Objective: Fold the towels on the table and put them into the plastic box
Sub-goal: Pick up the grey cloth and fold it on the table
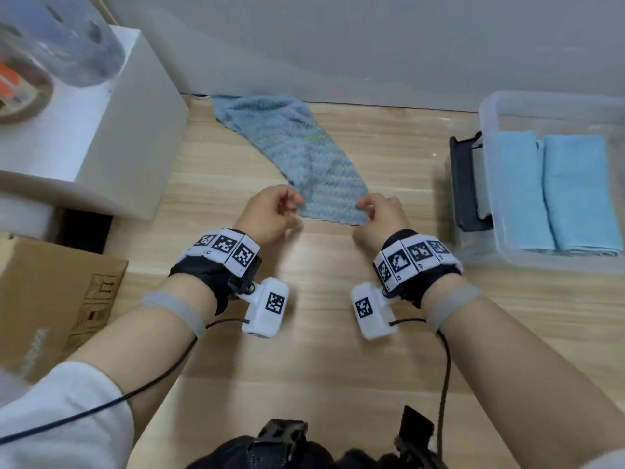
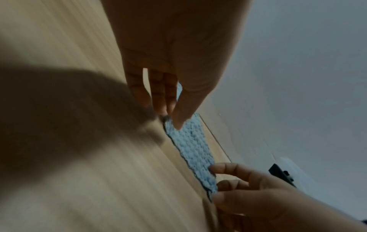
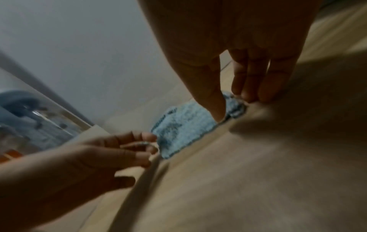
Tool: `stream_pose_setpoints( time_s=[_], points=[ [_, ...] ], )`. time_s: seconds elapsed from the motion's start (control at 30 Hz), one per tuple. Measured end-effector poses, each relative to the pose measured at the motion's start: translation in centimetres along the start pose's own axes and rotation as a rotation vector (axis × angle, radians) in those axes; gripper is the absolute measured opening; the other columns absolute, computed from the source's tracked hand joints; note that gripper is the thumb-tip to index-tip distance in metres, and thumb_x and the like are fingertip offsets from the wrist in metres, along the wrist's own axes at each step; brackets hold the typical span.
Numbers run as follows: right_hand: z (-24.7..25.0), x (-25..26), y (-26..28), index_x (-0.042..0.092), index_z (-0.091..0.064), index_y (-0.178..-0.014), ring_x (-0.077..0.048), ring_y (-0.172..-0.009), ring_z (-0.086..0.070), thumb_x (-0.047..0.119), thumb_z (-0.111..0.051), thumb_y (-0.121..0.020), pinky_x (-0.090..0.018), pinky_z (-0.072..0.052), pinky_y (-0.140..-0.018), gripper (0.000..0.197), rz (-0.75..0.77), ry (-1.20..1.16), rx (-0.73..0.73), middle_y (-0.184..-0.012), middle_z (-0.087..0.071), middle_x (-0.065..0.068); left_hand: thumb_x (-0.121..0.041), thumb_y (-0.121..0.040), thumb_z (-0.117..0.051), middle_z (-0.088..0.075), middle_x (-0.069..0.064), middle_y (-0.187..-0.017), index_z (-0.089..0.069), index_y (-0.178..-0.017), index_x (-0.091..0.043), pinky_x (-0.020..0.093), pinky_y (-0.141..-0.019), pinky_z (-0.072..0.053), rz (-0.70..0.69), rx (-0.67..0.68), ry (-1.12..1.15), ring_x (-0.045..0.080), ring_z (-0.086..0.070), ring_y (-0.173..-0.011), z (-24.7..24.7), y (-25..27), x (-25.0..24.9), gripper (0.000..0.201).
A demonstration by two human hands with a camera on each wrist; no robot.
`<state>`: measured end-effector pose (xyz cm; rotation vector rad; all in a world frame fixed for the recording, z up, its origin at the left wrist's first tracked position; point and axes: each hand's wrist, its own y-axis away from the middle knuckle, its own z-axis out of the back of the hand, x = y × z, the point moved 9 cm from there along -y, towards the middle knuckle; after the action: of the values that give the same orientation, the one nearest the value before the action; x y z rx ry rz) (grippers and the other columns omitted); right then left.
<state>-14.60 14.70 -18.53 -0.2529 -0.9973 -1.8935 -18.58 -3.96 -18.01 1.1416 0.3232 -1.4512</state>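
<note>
A blue knitted towel [image 1: 304,154] lies slanted on the wooden table [image 1: 304,367], running from the back wall toward me. My left hand [image 1: 297,202] pinches its near left corner, and in the left wrist view the thumb [image 2: 178,122] lies on the towel [image 2: 194,149]. My right hand [image 1: 363,206] pinches the near right corner, thumb [image 3: 217,114] on top of the towel [image 3: 184,125] and fingers behind it. The clear plastic box [image 1: 490,184] at the right holds two folded light-blue towels [image 1: 554,191].
A white box [image 1: 111,130] with a clear container [image 1: 61,38] on it stands at the left. A cardboard box [image 1: 57,299] sits at the near left. A black object [image 1: 468,184] stands against the plastic box's left wall. A grey wall runs along the back.
</note>
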Motion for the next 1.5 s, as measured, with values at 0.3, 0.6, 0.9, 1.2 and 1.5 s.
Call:
stream_pose_setpoints(
  time_s=[0.3,0.6,0.9,1.2,1.5],
  points=[
    [-0.1,0.5,-1.3,0.010,-0.056,-0.098,-0.018,-0.088,-0.041,0.015,-0.056,-0.087,-0.019,-0.029,-0.077,0.012,0.083,0.058,-0.130,-0.112,-0.041,-0.012,-0.028,-0.075,-0.072,-0.038,-0.006,-0.099,-0.058,-0.103,-0.024,0.034,-0.083,-0.044,-0.129,0.070,-0.431,0.012,-0.043,-0.097,-2.1,-1.9,-1.2,0.031],
    [5.3,8.2,4.8,0.018,-0.052,-0.083,-0.001,-0.071,-0.051,0.008,-0.055,-0.087,-0.017,-0.040,-0.069,0.010,0.467,-0.339,-0.172,-0.078,-0.052,0.006,-0.012,-0.087,-0.050,-0.057,0.010,-0.097,-0.052,-0.096,-0.008,0.040,-0.082,-0.041,-0.293,-0.427,-0.135,0.030,-0.052,-0.092,4.9,3.6,-7.6,0.010],
    [14.4,14.1,15.4,0.027,-0.049,-0.080,0.009,-0.062,-0.048,0.013,-0.049,-0.085,-0.010,-0.037,-0.062,0.014,0.858,-0.595,-0.208,-0.075,-0.049,0.013,-0.008,-0.075,-0.049,-0.053,0.003,-0.094,-0.053,-0.090,-0.015,0.034,-0.072,-0.034,-0.337,-0.677,-0.308,0.024,-0.047,-0.088,9.2,11.1,-13.9,0.017],
    [19.0,10.0,16.8,0.023,-0.052,-0.077,0.006,-0.058,-0.052,0.015,-0.052,-0.082,-0.014,-0.043,-0.063,0.009,0.789,-0.759,-0.334,-0.058,-0.060,0.021,-0.019,-0.080,-0.056,-0.058,-0.002,-0.070,-0.054,-0.067,-0.026,0.037,-0.067,-0.046,-0.133,-0.518,-0.121,0.027,-0.058,-0.075,7.4,11.7,-8.7,0.015],
    [17.7,2.4,13.5,0.037,-0.052,-0.073,-0.026,-0.101,-0.062,0.047,-0.066,-0.057,-0.050,-0.047,-0.095,0.023,0.371,-0.577,-0.380,-0.105,-0.065,-0.007,-0.010,-0.088,-0.057,-0.064,-0.004,-0.077,-0.064,-0.083,-0.026,0.020,-0.061,-0.051,-0.037,-0.271,0.395,0.005,-0.058,-0.068,4.0,13.3,-4.8,0.018]
  ],
)
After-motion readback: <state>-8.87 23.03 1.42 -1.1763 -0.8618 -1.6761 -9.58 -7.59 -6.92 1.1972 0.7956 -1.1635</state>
